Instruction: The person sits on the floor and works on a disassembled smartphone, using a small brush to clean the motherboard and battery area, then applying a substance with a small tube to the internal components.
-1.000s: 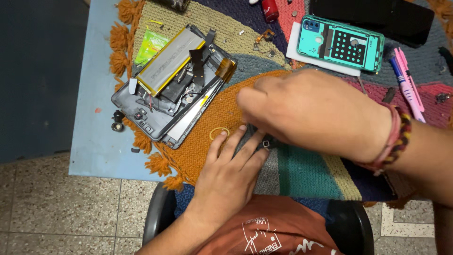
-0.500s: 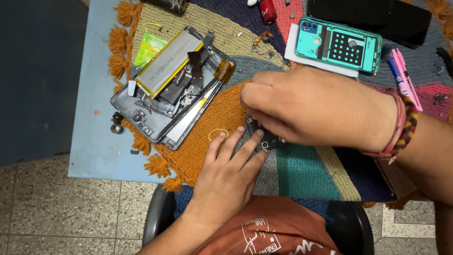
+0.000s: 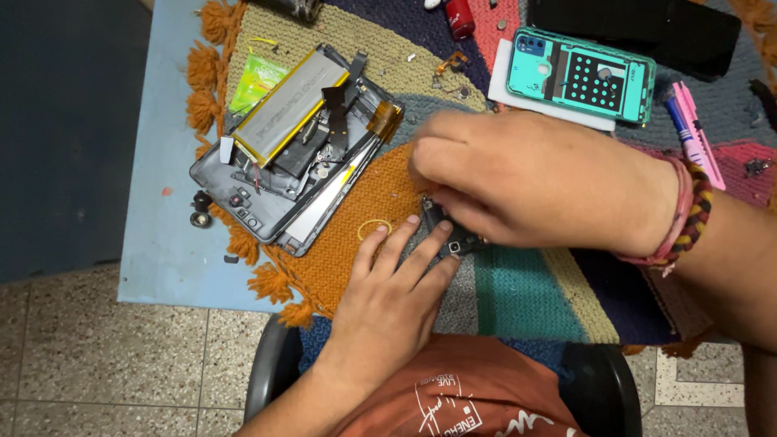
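Left hand [image 3: 396, 291] is lying flat, fingers spread, pressing a small dark part [image 3: 447, 232] onto the knitted mat [image 3: 518, 291], near-centre. Right hand [image 3: 534, 182] is curling over it w/ fingertips pinching its far end. Opened tablet [image 3: 291, 146] is sitting far left.

Our right hand [image 3: 534, 182] has slid a little down and toward us over the last second, its fingertips now meeting the small dark part [image 3: 447, 232]. Our left hand [image 3: 396, 299] has crept forward, fingers stretched flat against that part on the mat [image 3: 518, 295].
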